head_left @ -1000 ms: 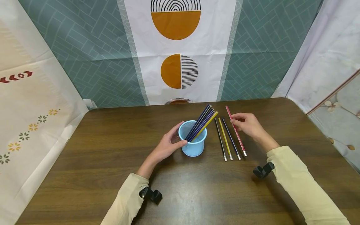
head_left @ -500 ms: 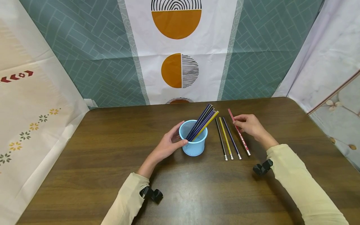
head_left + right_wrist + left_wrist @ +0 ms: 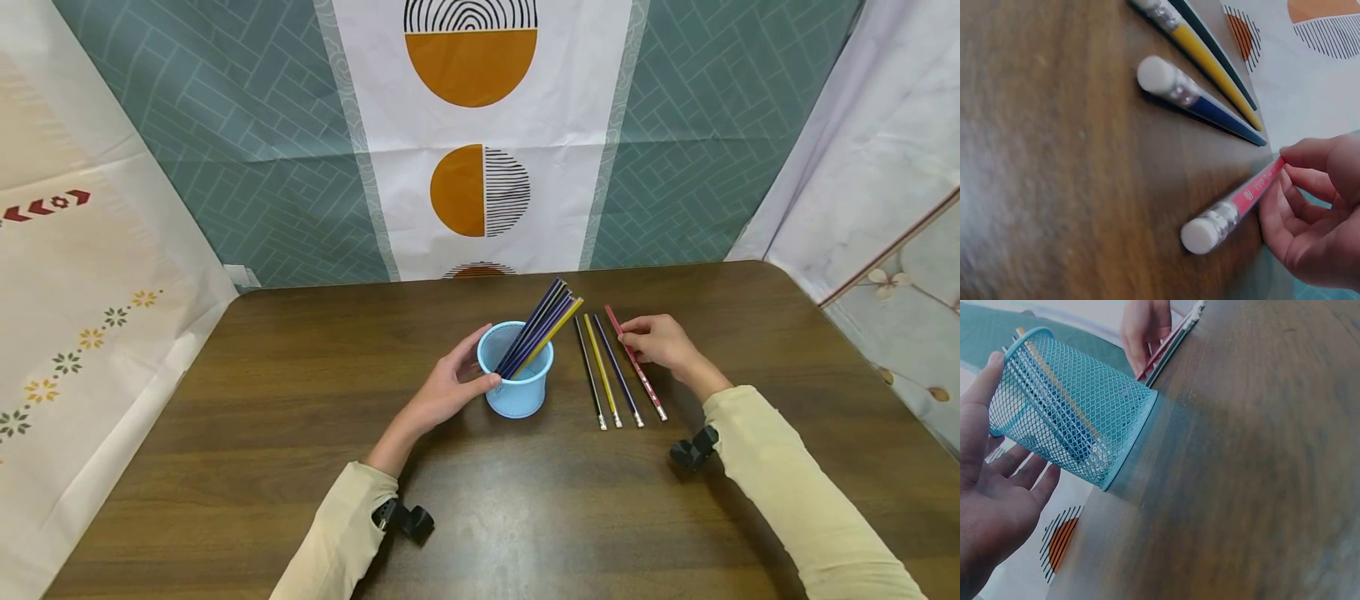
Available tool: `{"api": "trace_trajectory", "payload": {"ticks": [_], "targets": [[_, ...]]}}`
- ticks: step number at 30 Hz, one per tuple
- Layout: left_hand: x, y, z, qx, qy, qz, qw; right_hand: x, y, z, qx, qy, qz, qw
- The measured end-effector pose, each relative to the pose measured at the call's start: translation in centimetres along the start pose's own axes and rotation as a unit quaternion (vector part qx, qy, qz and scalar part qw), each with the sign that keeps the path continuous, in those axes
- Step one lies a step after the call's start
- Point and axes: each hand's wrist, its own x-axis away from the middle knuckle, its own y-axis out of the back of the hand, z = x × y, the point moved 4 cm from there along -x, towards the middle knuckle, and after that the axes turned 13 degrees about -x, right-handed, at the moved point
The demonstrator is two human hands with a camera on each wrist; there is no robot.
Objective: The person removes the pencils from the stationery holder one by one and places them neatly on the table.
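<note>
My left hand (image 3: pixel 448 385) grips a light blue mesh pencil cup (image 3: pixel 517 400), thumb on the near rim and fingers round its left side. Several dark pencils and a yellow one (image 3: pixel 1060 384) lean to the right inside the cup. At the right end of a row, my right hand (image 3: pixel 658 343) pinches a red pencil (image 3: pixel 1250 194) between thumb and fingers. This pencil lies low beside the others, its white eraser end toward me. Whether it touches the table is unclear.
Left of the red pencil lie a dark blue pencil (image 3: pixel 619 371), a yellow pencil (image 3: pixel 602 371) and a black-looking pencil (image 3: pixel 589 371), side by side with erasers toward me. All are on a brown wooden table (image 3: pixel 480 517) with a patterned cloth (image 3: pixel 480 125) behind it.
My right hand has moved the red pencil slightly right, then back toward me and down beside the row. The left hand and the cup hold still.
</note>
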Motion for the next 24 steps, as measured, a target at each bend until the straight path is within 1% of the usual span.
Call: {"api": "trace_trajectory", "payload": {"ticks": [6, 9, 13, 15, 18, 24], "targets": [[0.0, 0.0, -0.1, -0.002, -0.004, 0.0, 1.0, -0.1, -0.2, -0.2, 0.003, -0.012, -0.017, 0.9998], [-0.3, -0.2, 0.9, -0.001, -0.004, -0.002, 1.0, -0.2, -0.3, -0.3, 0.006, -0.009, -0.022, 0.9997], [-0.7, -0.3, 2.7, 0.002, -0.012, -0.008, 0.9999, -0.2, -0.4, -0.4, 0.012, -0.005, -0.029, 0.9995], [-0.7, -0.3, 3.0, 0.001, -0.019, -0.01, 0.9998, -0.1, -0.4, -0.4, 0.015, -0.006, -0.034, 0.9993], [-0.7, -0.3, 3.1, -0.004, -0.025, -0.011, 0.9996, -0.1, -0.5, -0.4, 0.018, -0.004, -0.038, 0.9991], [-0.7, -0.3, 3.0, -0.012, -0.021, -0.01, 0.9996, 0.0, -0.5, -0.4, 0.025, -0.002, -0.044, 0.9987]]}}
